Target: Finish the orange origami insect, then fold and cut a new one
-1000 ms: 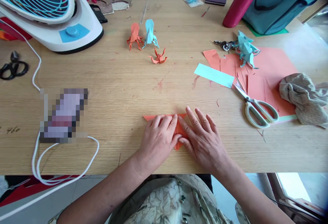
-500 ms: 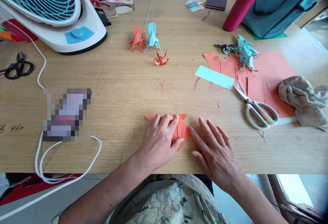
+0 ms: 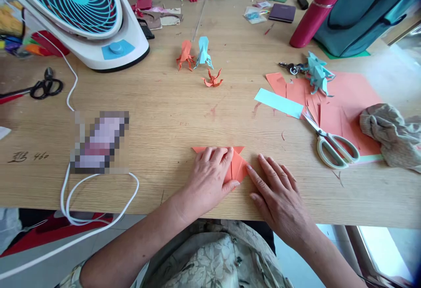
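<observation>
A folded orange sheet of origami paper [image 3: 237, 167] lies at the front of the wooden table, its pointed corners showing. My left hand [image 3: 210, 178] covers its left part, fingers bent and pressed together on it, thumb on its lower edge. Part of the paper is hidden under that hand. To the right, my right hand [image 3: 279, 193] rests on the table with fingers spread, its index fingertip at the paper's right corner. Beyond them stand an orange paper figure [image 3: 186, 54] and a light blue one [image 3: 204, 53], with a small orange piece with curled legs [image 3: 213, 78] in front.
White-handled scissors [image 3: 333, 145] lie right, beside orange sheets [image 3: 355, 90], a light blue strip [image 3: 279, 102] and a cloth [image 3: 391, 134]. Left are a phone [image 3: 100, 143] with white cable [image 3: 138, 187], a fan [image 3: 108, 51] and black scissors [image 3: 46, 87]. A red bottle [image 3: 314, 20] stands back right.
The view has tilted and shifted, so things on the table appear lower and farther right. Both hands keep nearly the same pose on and beside the orange paper.
</observation>
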The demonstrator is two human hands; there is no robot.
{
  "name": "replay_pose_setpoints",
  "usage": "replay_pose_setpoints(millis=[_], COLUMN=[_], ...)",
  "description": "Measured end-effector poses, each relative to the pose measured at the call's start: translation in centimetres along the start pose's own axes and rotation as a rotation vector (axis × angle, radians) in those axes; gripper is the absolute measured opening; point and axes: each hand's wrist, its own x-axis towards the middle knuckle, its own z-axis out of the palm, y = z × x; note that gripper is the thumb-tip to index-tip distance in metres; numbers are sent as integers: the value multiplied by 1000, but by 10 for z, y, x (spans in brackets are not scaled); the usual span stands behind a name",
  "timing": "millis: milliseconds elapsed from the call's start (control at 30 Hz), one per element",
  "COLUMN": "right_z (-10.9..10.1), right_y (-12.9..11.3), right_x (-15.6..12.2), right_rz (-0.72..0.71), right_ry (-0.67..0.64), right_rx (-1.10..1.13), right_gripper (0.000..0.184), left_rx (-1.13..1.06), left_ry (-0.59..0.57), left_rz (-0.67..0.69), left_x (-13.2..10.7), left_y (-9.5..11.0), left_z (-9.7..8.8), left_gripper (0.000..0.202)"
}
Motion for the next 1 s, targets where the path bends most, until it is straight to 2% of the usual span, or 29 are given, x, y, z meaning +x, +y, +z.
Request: replay_pose_setpoints(millis=[200, 467, 633, 700, 867, 1000], right_z=[0, 11, 15, 14, 15, 17], right_y=[-2, -3, -6, -11, -25, -22], right_x=[2, -1, 8, 15, 24, 27], right_rz=[-35, -85, -50, -25, -12, -64], right_ry=[4, 39, 142, 170, 135, 96], right_rx=[8, -1, 94, 128, 125, 120], right_gripper=[54, 59, 64, 57, 41, 47], left_rx=[-16, 22, 18, 0, -52, -37], left_ry=[-64, 3, 26, 20, 67, 125], left_rz=[11, 58, 101, 111, 120, 1], left_x=[1, 0, 3, 6, 10, 10], left_y=[-1, -5, -8, -11, -27, -47], left_z=[-9, 2, -3, -8, -19, -23], left_gripper=[82, 84, 84, 78, 49, 34])
